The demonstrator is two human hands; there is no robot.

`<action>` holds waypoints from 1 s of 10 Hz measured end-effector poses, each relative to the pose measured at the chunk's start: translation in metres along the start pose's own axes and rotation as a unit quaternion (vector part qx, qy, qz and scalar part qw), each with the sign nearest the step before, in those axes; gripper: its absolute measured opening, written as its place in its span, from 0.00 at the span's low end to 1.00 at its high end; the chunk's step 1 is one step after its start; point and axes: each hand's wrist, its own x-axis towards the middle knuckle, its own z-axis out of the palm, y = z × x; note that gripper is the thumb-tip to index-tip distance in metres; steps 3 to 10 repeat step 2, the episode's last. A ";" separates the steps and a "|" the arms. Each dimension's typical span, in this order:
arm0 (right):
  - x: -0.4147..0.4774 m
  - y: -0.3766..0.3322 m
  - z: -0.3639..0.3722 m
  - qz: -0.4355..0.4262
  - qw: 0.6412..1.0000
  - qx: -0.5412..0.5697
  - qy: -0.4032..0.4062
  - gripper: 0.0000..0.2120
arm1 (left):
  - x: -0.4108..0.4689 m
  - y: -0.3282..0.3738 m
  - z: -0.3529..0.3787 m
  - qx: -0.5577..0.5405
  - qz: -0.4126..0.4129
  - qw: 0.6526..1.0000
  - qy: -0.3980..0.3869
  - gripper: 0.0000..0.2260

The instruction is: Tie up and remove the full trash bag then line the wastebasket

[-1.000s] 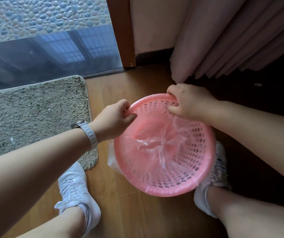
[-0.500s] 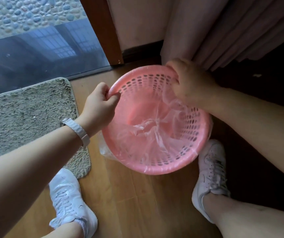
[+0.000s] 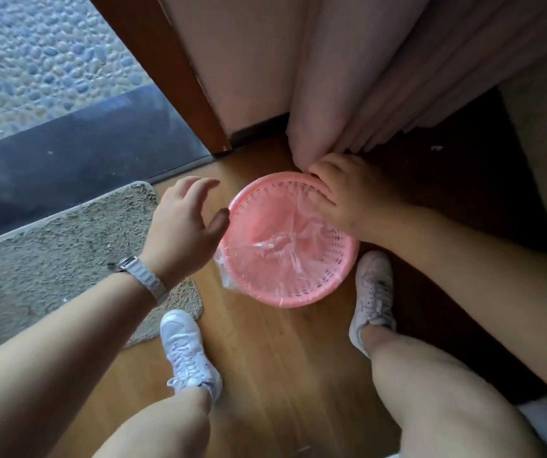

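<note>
A: Status of the basket (image 3: 302,294)?

B: It stands on the wood floor (image 3: 265,352) between the two shoes, just in front of the curtain (image 3: 348,94). A clear liner (image 3: 275,246) lies inside, crumpled toward the bottom; its edge is folded over the near rim and hangs loose at the left side.

A: Hands?

B: The right hand (image 3: 345,196) grips the far rim, thumb inside, fingers curled over the outside, clamped on rim and liner together. The left hand (image 3: 183,223) is off the rim, fingers spread and holding nothing, thumb just beside the left edge.

A: Failure modes?

B: Three, as judged from this position.
1. With only one hand holding, a pull on the far rim may tip the light basket or slide it on the smooth floor.
2. The liner is thin. A hard tug against the perforated wall may tear it or pull the near fold off the rim.
3. The curtain hem touches the right hand; it may be trapped under the fold.

A: Corrective action?

B: Steady the left rim before stretching the liner.
</note>
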 end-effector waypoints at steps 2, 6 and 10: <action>-0.048 -0.054 -0.120 0.045 0.999 -0.006 0.016 0.19 | -0.009 0.076 -0.112 0.051 0.112 0.992 -0.020 0.22; -0.048 -0.054 -0.120 0.045 0.999 -0.006 0.016 0.19 | -0.009 0.076 -0.112 0.051 0.112 0.992 -0.020 0.22; -0.048 -0.054 -0.120 0.045 0.999 -0.006 0.016 0.19 | -0.009 0.076 -0.112 0.051 0.112 0.992 -0.020 0.22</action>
